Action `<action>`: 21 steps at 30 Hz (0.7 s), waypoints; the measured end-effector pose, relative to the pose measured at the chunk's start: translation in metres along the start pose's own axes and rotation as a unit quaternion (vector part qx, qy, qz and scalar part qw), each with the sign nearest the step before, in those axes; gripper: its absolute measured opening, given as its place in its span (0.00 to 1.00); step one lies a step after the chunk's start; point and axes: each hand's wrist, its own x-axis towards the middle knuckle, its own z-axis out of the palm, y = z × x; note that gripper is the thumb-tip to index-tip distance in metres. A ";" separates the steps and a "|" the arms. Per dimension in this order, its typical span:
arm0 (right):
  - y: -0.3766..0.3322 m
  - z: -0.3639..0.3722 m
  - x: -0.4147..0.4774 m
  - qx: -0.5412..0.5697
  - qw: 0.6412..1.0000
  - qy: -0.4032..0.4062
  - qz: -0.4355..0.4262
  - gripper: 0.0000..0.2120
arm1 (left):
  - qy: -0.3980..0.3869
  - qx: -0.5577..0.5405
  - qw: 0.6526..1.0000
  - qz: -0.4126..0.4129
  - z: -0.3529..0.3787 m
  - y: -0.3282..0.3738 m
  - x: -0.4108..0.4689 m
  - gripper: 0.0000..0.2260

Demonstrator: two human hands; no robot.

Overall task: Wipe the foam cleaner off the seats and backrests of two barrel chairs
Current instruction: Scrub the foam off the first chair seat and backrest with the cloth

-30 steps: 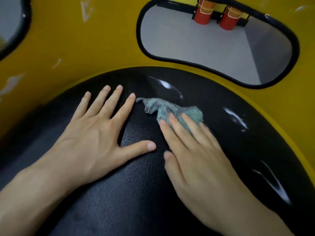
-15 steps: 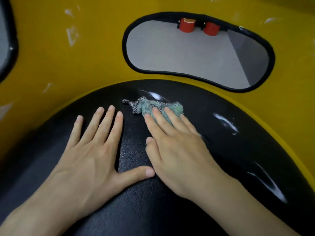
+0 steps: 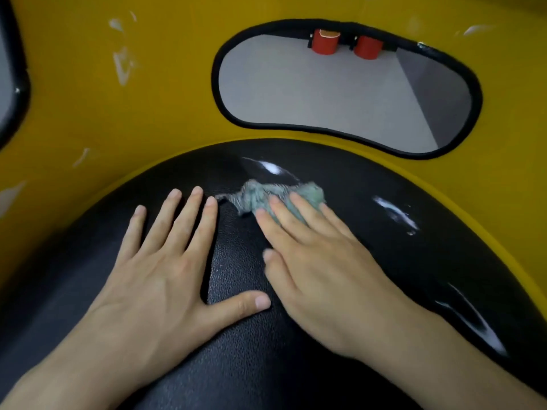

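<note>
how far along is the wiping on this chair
Done: the near seat around the left hand looks foam-free. In hand: the right hand presses the cloth flat on the seat, just short of a foam streak at the far edge. Left: two more streaks on the seat's right side, white smears on the yellow backrest. A second chair is not in view.

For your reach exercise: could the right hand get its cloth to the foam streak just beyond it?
Probably yes: the right hand presses the cloth just short of that foam streak, nothing lying between.
</note>
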 end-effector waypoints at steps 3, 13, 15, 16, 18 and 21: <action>-0.005 0.004 -0.003 0.019 1.000 0.017 0.007 0.31 | -0.003 0.002 1.000 0.005 0.000 0.000 0.000 0.54; -0.003 -0.005 0.004 0.038 0.999 -0.013 -0.027 0.32 | 0.010 0.012 1.000 0.008 0.002 0.000 0.001 0.54; 0.000 -0.012 0.041 0.058 0.997 -0.044 -0.012 0.30 | 0.012 0.013 1.000 0.007 0.001 0.000 0.001 0.54; 0.001 -0.013 0.053 0.058 0.997 -0.046 -0.004 0.28 | 0.011 0.013 1.000 0.006 0.001 0.000 0.001 0.54; 0.002 -0.011 0.053 0.046 0.998 -0.035 -0.006 0.28 | 0.007 0.010 1.000 0.003 0.001 0.001 0.000 0.54; 0.000 -0.009 0.012 0.052 0.997 -0.052 -0.006 0.31 | 0.005 0.004 1.000 0.004 0.001 0.000 0.000 0.54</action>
